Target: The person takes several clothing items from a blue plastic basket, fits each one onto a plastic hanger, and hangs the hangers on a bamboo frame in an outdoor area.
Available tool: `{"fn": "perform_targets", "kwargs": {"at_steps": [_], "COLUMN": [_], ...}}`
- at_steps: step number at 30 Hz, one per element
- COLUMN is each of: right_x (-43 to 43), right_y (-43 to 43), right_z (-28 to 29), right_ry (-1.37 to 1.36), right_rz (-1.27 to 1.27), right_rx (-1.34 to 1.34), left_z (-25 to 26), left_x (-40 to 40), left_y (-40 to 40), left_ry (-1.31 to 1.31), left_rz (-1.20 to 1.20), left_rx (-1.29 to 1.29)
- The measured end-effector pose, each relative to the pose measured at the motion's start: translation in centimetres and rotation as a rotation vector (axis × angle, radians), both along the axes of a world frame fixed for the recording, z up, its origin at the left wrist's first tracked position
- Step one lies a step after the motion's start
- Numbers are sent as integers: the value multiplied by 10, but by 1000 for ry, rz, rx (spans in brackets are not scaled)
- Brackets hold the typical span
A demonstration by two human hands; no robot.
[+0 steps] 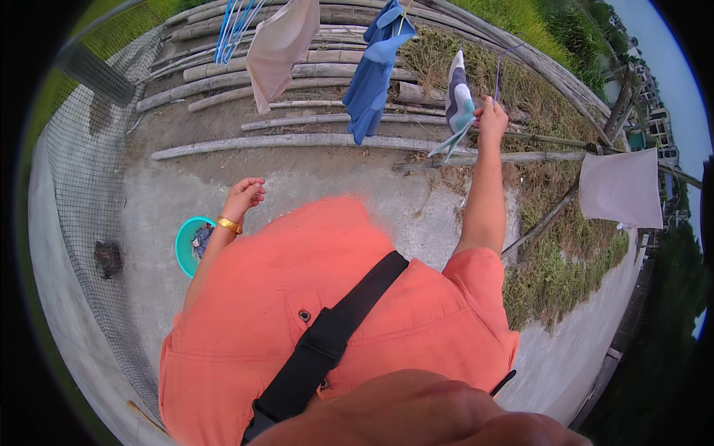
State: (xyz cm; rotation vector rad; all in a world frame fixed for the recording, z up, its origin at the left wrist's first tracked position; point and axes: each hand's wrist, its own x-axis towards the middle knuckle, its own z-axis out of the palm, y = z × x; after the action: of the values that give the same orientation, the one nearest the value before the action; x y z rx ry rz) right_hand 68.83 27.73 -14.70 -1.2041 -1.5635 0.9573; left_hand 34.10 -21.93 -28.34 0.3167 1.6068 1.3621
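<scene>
My right hand [492,120] is raised at the upper right, its fingers closed at the lower end of a thin purple hanger [497,75]. Just left of the fingers hangs a striped cloth [458,97] in white, grey and teal; whether the fingers also touch it I cannot tell. My left hand [245,195], with a gold bracelet at the wrist, is held out at the left with curled fingers and nothing visible in it. Beyond that forearm a turquoise basin [183,245] stands on the concrete, with dark wet-looking fabric [202,241] inside.
A blue garment [372,78], a beige cloth [281,53] and blue hangers [231,30] hang along the top. Bamboo poles [312,140] lie on the ground behind them. Netting [83,184] lines the left side. A pale cloth [620,189] hangs at the far right beside slanting poles.
</scene>
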Motion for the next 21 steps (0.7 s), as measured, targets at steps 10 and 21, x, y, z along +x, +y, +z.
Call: {"fn": "perform_targets", "kwargs": {"at_steps": [10, 21], "right_x": [-19, -209], "right_y": [10, -307], "right_z": [-155, -238], "right_ry": [-239, -645], "right_rz": [-382, 1068], "right_rx": [95, -439], "left_z": [-66, -98], "left_x": [9, -76], "left_y": [-107, -205], "left_ry": [-219, -173], "left_rz": [309, 297], "left_rx": [-35, -62]}}
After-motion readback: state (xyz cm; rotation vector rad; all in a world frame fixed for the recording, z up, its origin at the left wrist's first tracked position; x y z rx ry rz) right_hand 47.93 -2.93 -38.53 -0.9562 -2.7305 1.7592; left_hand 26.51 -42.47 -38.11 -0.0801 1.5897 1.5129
